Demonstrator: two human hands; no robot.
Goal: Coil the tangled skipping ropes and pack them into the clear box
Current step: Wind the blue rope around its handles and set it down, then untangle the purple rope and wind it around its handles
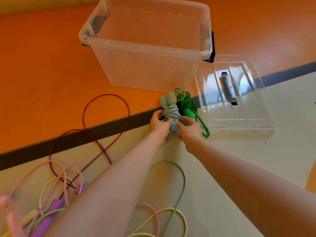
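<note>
Packing looks like the step in hand: the left hand [158,123] and right hand [188,128] both grip the coiled grey rope [169,108] just in front of the clear box [145,48], beside a coiled green rope [188,106]. Next, probably, a lift over the box's near rim; tangled ropes [56,190] wait farther back.

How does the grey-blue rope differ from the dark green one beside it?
The grey-blue rope is pale, with its cord wound tightly round its handles, and both hands hold it. The dark green rope is vivid, more loosely bundled, with a loop trailing onto the floor; no hand clearly grips it. Both lie outside the clear box.
</note>
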